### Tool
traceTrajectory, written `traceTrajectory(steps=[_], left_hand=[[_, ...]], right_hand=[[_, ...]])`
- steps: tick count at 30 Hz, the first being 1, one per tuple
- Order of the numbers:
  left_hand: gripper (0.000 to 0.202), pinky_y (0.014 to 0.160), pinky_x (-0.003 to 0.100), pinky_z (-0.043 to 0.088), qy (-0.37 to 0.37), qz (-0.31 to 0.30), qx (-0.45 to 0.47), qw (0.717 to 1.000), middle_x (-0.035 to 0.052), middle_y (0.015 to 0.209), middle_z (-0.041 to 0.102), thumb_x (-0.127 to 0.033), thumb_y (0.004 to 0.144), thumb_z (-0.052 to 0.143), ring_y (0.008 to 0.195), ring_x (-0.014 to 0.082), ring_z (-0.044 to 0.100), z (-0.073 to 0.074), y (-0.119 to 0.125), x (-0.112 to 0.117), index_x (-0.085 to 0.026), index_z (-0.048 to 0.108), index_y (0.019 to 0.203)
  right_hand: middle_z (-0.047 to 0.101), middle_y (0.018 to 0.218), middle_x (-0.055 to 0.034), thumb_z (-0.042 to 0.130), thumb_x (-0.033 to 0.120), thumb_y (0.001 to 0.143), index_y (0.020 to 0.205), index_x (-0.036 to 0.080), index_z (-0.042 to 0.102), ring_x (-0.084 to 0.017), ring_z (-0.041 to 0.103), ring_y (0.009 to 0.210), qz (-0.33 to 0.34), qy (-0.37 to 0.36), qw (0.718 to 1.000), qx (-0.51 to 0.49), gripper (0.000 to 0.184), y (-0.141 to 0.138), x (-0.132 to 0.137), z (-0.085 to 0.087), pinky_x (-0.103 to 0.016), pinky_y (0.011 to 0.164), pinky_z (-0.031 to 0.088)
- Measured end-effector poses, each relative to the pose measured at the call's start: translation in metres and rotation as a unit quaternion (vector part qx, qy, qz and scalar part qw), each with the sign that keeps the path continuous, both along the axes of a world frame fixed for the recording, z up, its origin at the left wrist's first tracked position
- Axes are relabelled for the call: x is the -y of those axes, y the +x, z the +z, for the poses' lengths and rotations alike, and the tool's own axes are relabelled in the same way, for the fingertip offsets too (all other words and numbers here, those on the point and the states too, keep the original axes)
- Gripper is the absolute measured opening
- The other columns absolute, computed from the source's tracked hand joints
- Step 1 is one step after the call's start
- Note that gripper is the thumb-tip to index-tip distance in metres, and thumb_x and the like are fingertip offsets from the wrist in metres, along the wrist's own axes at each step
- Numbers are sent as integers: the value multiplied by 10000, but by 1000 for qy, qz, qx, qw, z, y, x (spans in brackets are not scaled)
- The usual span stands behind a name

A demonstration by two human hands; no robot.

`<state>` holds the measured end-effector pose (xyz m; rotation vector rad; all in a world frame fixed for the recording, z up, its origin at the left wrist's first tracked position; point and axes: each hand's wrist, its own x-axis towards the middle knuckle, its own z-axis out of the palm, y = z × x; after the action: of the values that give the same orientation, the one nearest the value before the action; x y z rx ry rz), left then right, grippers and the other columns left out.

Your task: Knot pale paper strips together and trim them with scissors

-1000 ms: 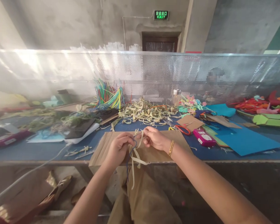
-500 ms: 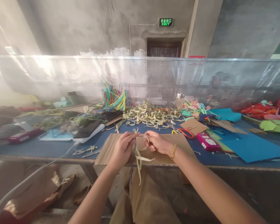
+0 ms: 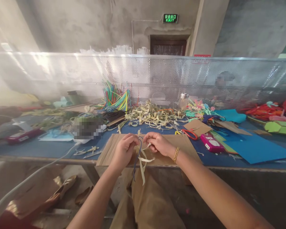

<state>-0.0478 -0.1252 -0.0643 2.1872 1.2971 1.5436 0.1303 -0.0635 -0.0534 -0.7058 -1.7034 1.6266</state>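
The fingers of the left hand [image 3: 125, 150] pinch pale strips [image 3: 142, 172] and a blue cord [image 3: 135, 163], dangling toward 6 o'clock over the corrugated cardboard sheet [image 3: 165, 161] on the counter [image 3: 214, 159]. The right hand's [image 3: 159, 143] fingers are narrow, near the cord; their grip cannot be told. Orange-handled scissors [image 3: 193, 138] lie at 3 o'clock.

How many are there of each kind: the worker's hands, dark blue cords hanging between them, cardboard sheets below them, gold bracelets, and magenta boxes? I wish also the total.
Left hand and right hand: 2
Dark blue cord: 1
Cardboard sheet: 1
Gold bracelet: 1
Magenta boxes: 2
Total: 7
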Motion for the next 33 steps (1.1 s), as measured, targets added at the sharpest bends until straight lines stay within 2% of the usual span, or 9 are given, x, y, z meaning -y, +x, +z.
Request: traceTrajectory(steps=[4,7,10,13,16,21,25,28,33], left_hand=[[267,781,275,439,13,16,-15,1000,67,905,593,-117,864,422,866,172,577,3,0,1,-186,640,727],[267,784,279,450,12,15,-13,1000,76,924,599,-137,881,417,871,177,581,3,1,1,-189,657,775],[233,804,288,453,12,13,-11,1000,85,930,604,-166,891,431,889,185,580,4,2,1,-183,652,818],[181,800,296,461,2,10,-7,1000,84,929,595,-172,877,461,895,192,577,5,3,2,-181,638,846],[142,779,294,472,-11,5,7,1000,77,923,585,-179,865,477,884,192,574,5,2,2,-185,616,839],[119,782,304,459,-20,22,10,1000,61,875,596,-183,869,463,864,192,571,3,1,0,-190,580,849],[113,787,301,447,-15,22,4,1000,57,871,616,-174,867,478,863,189,572,4,3,0,-190,585,835],[106,771,284,445,-13,13,-1,1000,56,882,623,-174,870,496,856,181,574,5,5,1,-188,598,842],[113,753,275,448,-19,24,-15,999,56,888,615,-216,883,517,839,175,578,4,4,0,-187,626,888]], right_hand=[[509,551,55,528,204,753,831,167,609,-33,352,362,-35,7,998,43,118,-3,3,-1,-169,363,231],[464,527,62,598,315,774,823,165,624,-44,336,381,-37,25,997,65,161,-5,7,0,-186,378,229],[492,562,50,710,419,707,781,158,646,-56,358,454,-54,90,991,81,278,-8,7,-2,-200,439,274],[572,646,23,749,369,664,741,156,670,-85,444,577,-73,152,982,80,240,-11,5,-5,-212,545,353],[587,670,17,701,329,705,699,158,640,-90,469,601,-90,123,987,41,182,-13,4,-7,-216,577,380],[508,603,59,665,303,726,753,171,602,-47,335,459,-103,38,994,14,149,-12,7,-2,-192,453,275],[583,690,23,741,336,659,803,157,634,-73,452,561,-91,61,994,28,253,-13,9,-1,-199,519,354],[597,706,9,733,309,658,766,147,642,-87,485,630,-93,97,990,31,215,-14,8,-2,-206,574,383],[432,543,70,640,282,705,688,167,562,-42,300,446,-67,20,998,-5,140,-10,8,2,-185,429,225]])
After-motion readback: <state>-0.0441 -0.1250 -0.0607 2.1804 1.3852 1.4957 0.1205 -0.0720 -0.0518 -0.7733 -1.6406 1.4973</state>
